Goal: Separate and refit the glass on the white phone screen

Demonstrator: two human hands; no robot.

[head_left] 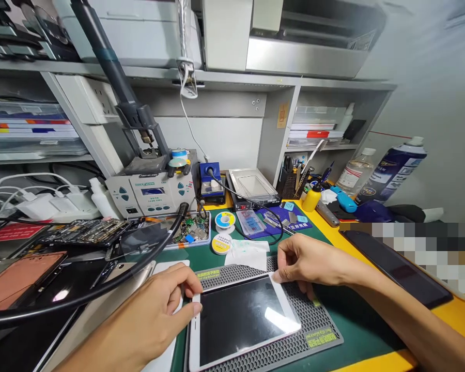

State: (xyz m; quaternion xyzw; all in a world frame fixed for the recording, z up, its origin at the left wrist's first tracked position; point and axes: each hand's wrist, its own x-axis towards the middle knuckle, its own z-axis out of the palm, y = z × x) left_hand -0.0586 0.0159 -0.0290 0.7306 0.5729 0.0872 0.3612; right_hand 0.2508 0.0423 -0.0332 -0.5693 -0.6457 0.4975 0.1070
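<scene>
A white-framed tablet (238, 318) with a dark, glossy screen lies face up and slightly askew on a grey honeycomb-textured pad (318, 315). At its left edge, my left hand (163, 305) is closed, thumb on the white border and fingers curled around the side. My right hand (306, 261) pinches the far right corner, its thumb against the border and other fingers bent downward over the pad. A light reflection crosses the right part of the screen. Just beyond the tablet, a crumpled white tissue (250, 253) lies by the pad's far edge.
A black hose (147, 263) curves across the left side over several phones and tablets. Behind stand a rework station (155, 194) and a flat heating plate (251, 188). Solder spools (225, 221) sit mid-bench. A dark phone (395, 266) and a spray can (395, 168) are at right.
</scene>
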